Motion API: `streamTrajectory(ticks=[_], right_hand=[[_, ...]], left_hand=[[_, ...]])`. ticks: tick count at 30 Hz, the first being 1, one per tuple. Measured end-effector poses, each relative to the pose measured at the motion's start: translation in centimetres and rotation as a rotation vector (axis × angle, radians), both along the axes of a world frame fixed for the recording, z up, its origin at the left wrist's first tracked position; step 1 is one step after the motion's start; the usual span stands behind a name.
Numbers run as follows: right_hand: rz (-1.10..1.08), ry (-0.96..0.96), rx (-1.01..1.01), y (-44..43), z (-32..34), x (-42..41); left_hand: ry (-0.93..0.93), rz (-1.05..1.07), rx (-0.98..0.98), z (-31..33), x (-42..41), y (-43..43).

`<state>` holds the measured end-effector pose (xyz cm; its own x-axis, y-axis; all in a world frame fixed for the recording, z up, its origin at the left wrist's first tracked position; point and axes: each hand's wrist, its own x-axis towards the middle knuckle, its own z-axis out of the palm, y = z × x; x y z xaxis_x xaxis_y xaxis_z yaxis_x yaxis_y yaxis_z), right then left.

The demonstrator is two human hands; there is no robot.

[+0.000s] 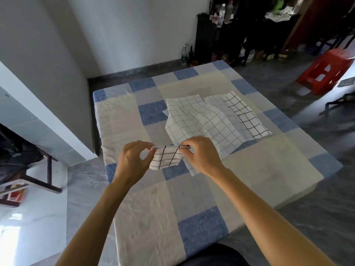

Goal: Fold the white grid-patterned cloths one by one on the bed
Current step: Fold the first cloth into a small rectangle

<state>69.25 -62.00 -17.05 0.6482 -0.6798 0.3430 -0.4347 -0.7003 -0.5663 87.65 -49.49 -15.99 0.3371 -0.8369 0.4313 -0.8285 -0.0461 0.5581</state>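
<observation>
A small folded white cloth with a black grid (166, 158) hangs above the bed (269, 162), held by its top edge. My left hand (132, 160) pinches its left corner and my right hand (201, 156) pinches its right corner. Behind it a larger white cloth with a thin grid (203, 123) lies loosely spread and creased. Further right, another white cloth with a bold black grid (245, 116) lies flat, partly under the larger one.
The bed has a blue, grey and cream patchwork cover. A red plastic stool (326, 70) stands on the floor at the right. A dark cabinet with bottles (221, 31) is at the back, and a dark wooden frame (38, 179) at the left.
</observation>
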Motion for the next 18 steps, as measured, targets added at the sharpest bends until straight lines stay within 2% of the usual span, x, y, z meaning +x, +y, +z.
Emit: streamTrajectory(ticks=[6,10,18], right_hand=[[0.048,0.060,-0.010,-3.3,0.2,3.0],[0.088,0.091,-0.013,-6.0,-0.4,5.7],[0.131,0.011,-0.187,-11.7,-1.0,13.0]], left_hand=[[-0.109,-0.003,0.110,-0.2,2.7,-3.0],[-0.156,0.076,0.165,-0.5,5.0,-5.5],[-0.244,0.298,0.073,-1.2,10.3,-9.6]])
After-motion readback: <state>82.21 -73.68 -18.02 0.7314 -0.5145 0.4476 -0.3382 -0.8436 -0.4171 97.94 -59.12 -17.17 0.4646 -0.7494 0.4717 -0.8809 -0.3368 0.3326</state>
